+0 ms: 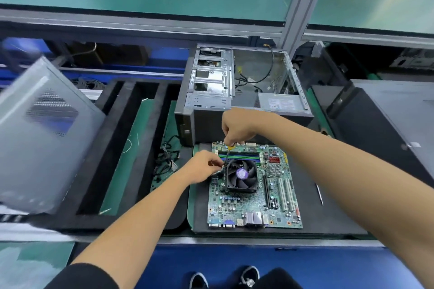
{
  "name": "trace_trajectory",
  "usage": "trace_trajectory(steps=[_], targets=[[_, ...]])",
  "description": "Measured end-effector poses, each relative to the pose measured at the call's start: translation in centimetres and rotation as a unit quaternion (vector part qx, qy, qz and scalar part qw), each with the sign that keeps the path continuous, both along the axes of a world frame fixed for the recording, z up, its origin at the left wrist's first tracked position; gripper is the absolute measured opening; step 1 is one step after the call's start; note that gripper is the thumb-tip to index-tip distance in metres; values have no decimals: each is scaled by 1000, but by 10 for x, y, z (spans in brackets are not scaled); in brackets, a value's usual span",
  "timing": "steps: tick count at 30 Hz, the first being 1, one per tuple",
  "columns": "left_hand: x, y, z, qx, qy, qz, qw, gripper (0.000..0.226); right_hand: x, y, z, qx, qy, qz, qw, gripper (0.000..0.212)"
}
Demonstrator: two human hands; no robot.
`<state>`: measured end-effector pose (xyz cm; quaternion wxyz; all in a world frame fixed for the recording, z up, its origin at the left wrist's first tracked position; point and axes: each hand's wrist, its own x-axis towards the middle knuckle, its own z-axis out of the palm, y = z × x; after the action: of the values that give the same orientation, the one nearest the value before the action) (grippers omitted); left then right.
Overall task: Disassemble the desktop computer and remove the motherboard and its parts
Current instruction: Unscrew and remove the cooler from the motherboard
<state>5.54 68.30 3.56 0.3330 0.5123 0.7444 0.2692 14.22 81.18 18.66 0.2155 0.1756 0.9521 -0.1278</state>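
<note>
1. The motherboard [254,185] lies flat on a black mat [328,206] near the front edge of the worktop, with its row of ports toward the person.
2. A black cooling fan [242,177] with a purple sticker at its hub sits on the board, toward the board's left side.
3. The right hand [237,128] is curled into a fist over the far edge of the board and grips a screwdriver [227,155]. The yellow end of the handle shows just under the fingers, and the thin shaft slants down to the fan's far left corner.
4. The left hand [203,166] rests at the board's left edge, with thumb and fingers pinched together at that same corner of the fan, right by the screwdriver's tip. What it has hold of there is too small to make out.
5. Behind the board, touching the mat's far edge, the opened computer case [234,91] lies on its side with loose cables in its bare inside.
6. A grey side panel [40,134] leans at the left end of the worktop, blurred.
7. A bundle of black cables [164,162] lies just left of the mat.
8. A slim pen-like tool [319,195] lies on the mat to the right of the board, well apart from both hands.
</note>
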Motion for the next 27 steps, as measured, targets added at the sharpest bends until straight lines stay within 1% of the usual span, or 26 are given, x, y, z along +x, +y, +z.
trace_trajectory(steps=[4,9,13,18,21,24,27], targets=[[7,-6,-6,24,-2,43,999,15,-2,-2,-5,9,6,14,1000,23],[18,-12,-8,72,-15,98,993,9,-1,0,-4,-2,12,16,1000,23],[23,-14,-6,87,-22,104,990,20,1,-2,-3,3,16,25,1000,22],[26,-19,-5,121,-31,126,984,19,2,-4,0,10,19,32,999,22],[28,-19,-6,124,-14,124,984,15,3,-6,-1,14,18,32,999,21],[31,-19,-6,123,17,122,985,10,4,-10,-4,5,18,29,999,28],[33,-18,-4,131,56,115,983,8,3,-7,2,10,23,25,999,23]])
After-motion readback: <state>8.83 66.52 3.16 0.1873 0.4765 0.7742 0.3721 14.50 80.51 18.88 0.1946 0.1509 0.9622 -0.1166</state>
